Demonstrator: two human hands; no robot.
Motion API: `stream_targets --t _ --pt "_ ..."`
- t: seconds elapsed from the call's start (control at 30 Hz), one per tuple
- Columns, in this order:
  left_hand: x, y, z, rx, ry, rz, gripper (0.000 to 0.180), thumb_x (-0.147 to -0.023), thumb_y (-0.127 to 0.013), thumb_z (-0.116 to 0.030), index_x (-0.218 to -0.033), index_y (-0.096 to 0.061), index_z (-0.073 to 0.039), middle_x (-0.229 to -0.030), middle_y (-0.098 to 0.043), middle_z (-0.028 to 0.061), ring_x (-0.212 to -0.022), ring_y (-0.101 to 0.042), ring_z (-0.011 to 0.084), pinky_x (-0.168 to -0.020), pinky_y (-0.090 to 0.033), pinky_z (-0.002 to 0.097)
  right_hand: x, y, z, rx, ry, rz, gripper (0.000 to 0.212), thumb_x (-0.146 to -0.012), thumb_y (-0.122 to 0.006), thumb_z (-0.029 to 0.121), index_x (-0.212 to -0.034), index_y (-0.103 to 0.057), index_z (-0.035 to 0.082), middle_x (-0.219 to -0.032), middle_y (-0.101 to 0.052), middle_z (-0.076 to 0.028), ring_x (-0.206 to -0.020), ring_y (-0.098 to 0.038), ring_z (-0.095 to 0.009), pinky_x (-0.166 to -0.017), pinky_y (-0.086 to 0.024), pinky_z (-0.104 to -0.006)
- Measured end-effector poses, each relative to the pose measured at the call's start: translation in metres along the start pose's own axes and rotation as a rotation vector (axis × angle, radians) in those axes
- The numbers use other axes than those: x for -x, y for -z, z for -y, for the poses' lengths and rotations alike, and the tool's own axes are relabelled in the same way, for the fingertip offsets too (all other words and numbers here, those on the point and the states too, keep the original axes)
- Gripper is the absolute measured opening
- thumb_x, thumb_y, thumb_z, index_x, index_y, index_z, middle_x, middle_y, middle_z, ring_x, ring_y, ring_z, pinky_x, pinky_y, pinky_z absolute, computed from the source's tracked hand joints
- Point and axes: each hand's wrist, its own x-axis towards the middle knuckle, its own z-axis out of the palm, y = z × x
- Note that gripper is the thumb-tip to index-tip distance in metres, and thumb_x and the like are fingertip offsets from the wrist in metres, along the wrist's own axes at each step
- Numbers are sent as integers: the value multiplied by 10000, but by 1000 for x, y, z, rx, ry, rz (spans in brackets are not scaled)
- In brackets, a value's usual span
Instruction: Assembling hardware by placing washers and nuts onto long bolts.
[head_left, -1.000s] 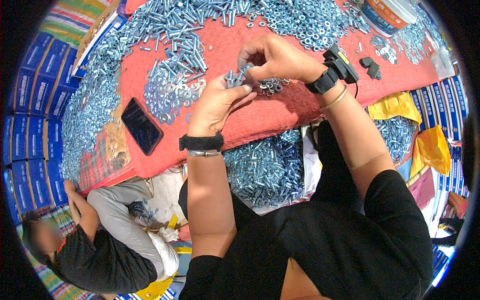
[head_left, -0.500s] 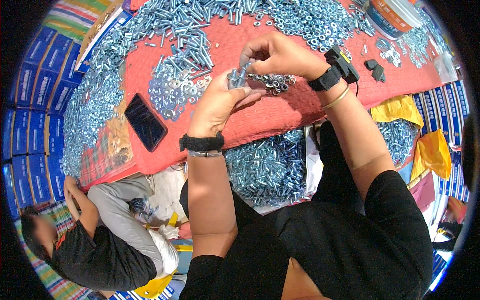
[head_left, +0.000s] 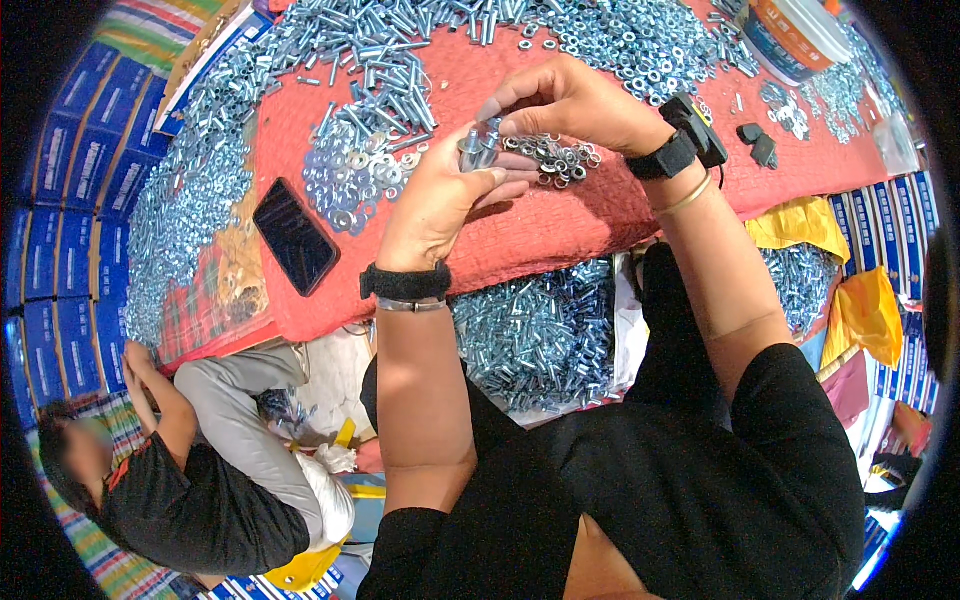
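Observation:
My left hand (head_left: 435, 195) is closed around a few shiny metal bolts (head_left: 478, 152), with flat round pieces among them; its other fingers stretch out beneath my right hand. My right hand (head_left: 575, 105) is bent over the bolts, thumb and forefinger pinched at their upper ends. Whatever sits between those fingertips is too small to make out. Just beside my left fingertips lies a small heap of spring washers (head_left: 562, 160) on the red cloth (head_left: 600, 205). Flat washers (head_left: 350, 180) are spread to the left of my left hand.
Loose metal sleeves (head_left: 385, 85) and nuts (head_left: 635, 55) cover the far side. A black phone (head_left: 296, 237) lies on the left, a plastic bucket (head_left: 795, 40) stands far right. Below the table edge is a heap of bolts (head_left: 535, 335). Another person (head_left: 200, 490) sits lower left, near blue boxes (head_left: 60, 260).
My right hand has shifted slightly right, and its fingertips now meet the tops of the bolts. More of the spring washer heap shows. My left hand keeps its hold.

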Motion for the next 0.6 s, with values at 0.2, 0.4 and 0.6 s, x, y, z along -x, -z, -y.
stream_targets --t 0.2,0.4,0.6 --pt "0 1 -1 -18 -16 -20 397 -818 -442 100 -1211 -385 84 -1027 -591 207 -943 -647 278 -842 -555 328 -2 -7 3 102 29 11 218 -842 -653 65 -1042 -656 -22 -925 -682 -47 -835 -612 -81 -761 -506 -243" --pt "-1 0 1 13 -32 -89 380 -816 -450 116 -1192 -408 79 -1027 -589 175 -921 -653 259 -840 -559 318 -2 -12 -2 2 -29 -62 198 -842 -659 84 -1007 -658 -26 -888 -679 -31 -814 -605 -77 -745 -503 -240" --pt "-1 -1 1 40 -36 -105 390 -833 -465 102 -1216 -404 66 -1013 -604 173 -891 -663 244 -799 -569 295 -3 -11 -6 123 45 -22 200 -880 -627 122 -1010 -640 -29 -898 -667 -26 -804 -586 -68 -725 -492 -239"
